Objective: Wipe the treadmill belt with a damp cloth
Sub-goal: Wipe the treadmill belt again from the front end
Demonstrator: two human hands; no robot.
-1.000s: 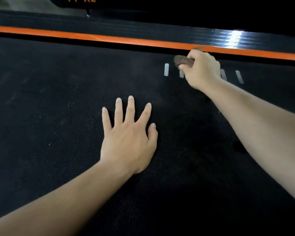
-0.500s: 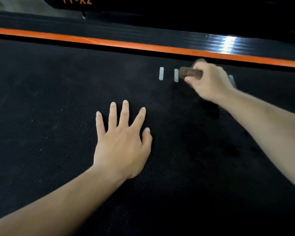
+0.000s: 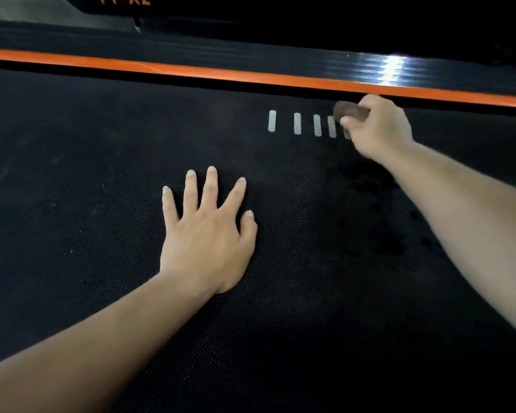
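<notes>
Both hands are on the black treadmill belt (image 3: 102, 293). Left hand (image 3: 206, 236) lies flat, palm down, fingers straight and spread, holding nothing. Right hand (image 3: 376, 126) is at the far edge of the belt, just below the orange stripe (image 3: 191, 71) of the side rail, its fingers curled round a bunched brown cloth (image 3: 349, 111). Cloth and fingers sit at the right end of a row of short white marks (image 3: 297, 123) printed on the belt.
</notes>
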